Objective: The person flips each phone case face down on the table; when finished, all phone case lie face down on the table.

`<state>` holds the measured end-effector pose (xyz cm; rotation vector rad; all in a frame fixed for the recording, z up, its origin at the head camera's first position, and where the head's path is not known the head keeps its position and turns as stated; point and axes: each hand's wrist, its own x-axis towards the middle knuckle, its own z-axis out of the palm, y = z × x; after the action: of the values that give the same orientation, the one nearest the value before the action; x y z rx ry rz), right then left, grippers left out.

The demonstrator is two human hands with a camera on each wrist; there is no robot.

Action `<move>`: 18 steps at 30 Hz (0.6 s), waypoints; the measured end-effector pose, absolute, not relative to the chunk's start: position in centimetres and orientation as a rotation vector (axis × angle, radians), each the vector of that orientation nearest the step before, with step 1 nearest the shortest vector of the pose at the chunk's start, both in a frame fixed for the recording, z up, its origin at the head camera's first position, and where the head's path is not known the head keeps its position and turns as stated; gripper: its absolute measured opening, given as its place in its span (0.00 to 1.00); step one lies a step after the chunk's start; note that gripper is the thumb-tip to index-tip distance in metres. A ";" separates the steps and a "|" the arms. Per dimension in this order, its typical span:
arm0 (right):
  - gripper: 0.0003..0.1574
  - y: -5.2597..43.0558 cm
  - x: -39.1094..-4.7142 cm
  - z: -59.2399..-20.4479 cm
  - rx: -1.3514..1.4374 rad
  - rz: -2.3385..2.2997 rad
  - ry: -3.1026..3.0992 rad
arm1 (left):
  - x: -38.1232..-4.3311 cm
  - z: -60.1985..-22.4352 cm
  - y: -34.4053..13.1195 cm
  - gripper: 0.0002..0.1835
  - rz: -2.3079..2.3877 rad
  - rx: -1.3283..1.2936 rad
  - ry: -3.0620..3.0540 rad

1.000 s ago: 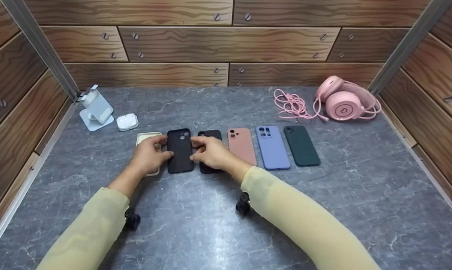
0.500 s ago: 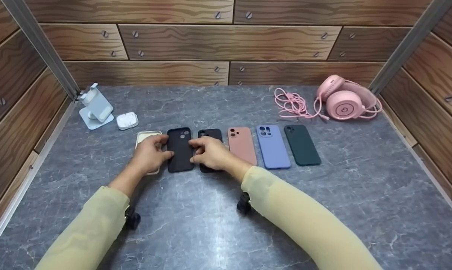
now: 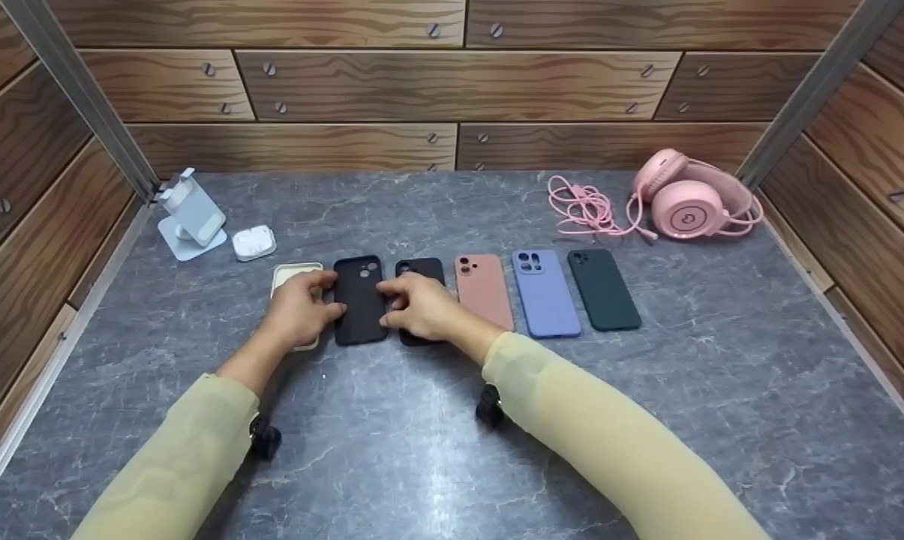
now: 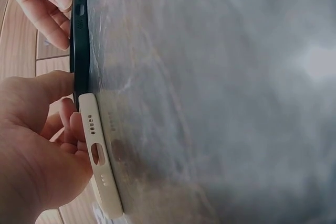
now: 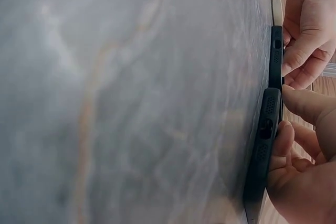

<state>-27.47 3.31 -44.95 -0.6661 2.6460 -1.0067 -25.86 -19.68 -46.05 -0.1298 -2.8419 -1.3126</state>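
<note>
A black phone case (image 3: 360,319) lies flat, inner side up, second from the left in a row. My left hand (image 3: 298,309) holds its left edge by thumb and forefinger, the thumb tip over the face. From the opposite side, my right hand (image 3: 427,306) holds its right edge by finger and thumb tips. Under the left hand lies a cream phone case (image 3: 295,268), its end and port slot plain in the left wrist view. A second black phone case (image 3: 421,266) sits under the right hand, partly hidden by it.
Pink (image 3: 483,292), blue (image 3: 548,304) and dark green (image 3: 605,292) phone cases continue the row rightward. Behind stand a pale blue phone stand (image 3: 194,214), a white earphone box (image 3: 254,243) and pink headphones (image 3: 688,206) with a coiled cable (image 3: 583,206). Wood-patterned walls enclose the table.
Over the last second the right forefinger has shifted slightly onto the black case's right edge. Both hands otherwise keep their places, and the row of cases lies as before.
</note>
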 end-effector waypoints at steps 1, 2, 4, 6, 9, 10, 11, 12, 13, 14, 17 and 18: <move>0.37 3.3 -27.5 -44.9 -0.668 -1.004 2.646 | -25.9 -46.0 -19.7 0.28 -1.309 -0.130 -2.842; 0.37 3.3 -27.5 -45.0 -0.670 -1.002 2.646 | -25.9 -46.0 -19.7 0.28 -1.308 -0.129 -2.841; 0.37 3.3 -27.5 -45.0 -0.671 -1.001 2.646 | -25.9 -46.1 -19.6 0.28 -1.307 -0.128 -2.836; 0.37 3.3 -27.5 -45.0 -0.673 -0.993 2.648 | -25.8 -46.1 -19.6 0.27 -1.307 -0.125 -2.833; 0.37 3.3 -27.4 -45.1 -0.678 -0.981 2.656 | -25.8 -46.2 -19.6 0.26 -1.322 -0.116 -2.825; 0.37 3.4 -27.4 -45.1 -0.679 -0.978 2.656 | -25.8 -46.3 -19.6 0.26 -1.330 -0.111 -2.822; 0.36 3.3 -27.5 -45.1 -0.680 -0.977 2.656 | -25.8 -46.2 -19.6 0.26 -1.338 -0.109 -2.816; 0.36 3.3 -27.5 -45.1 -0.679 -0.979 2.656 | -25.8 -46.2 -19.6 0.25 -1.347 -0.107 -2.811; 0.36 3.3 -27.5 -45.1 -0.678 -0.979 2.655 | -25.8 -46.2 -19.6 0.25 -1.352 -0.103 -2.808; 0.36 3.3 -27.5 -45.2 -0.676 -0.980 2.652 | -25.8 -46.2 -19.6 0.25 -1.361 -0.101 -2.805; 0.36 3.4 -27.5 -45.1 -0.676 -0.983 2.651 | -25.8 -45.8 -19.5 0.25 -1.356 -0.091 -2.806; 0.36 3.4 -27.6 -45.1 -0.680 -0.983 2.652 | -25.8 -45.7 -19.5 0.25 -1.353 -0.087 -2.809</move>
<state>-27.56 3.39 -45.12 -0.6801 2.6521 -0.9828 -25.78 -19.47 -45.70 -0.0868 -2.8091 -1.3533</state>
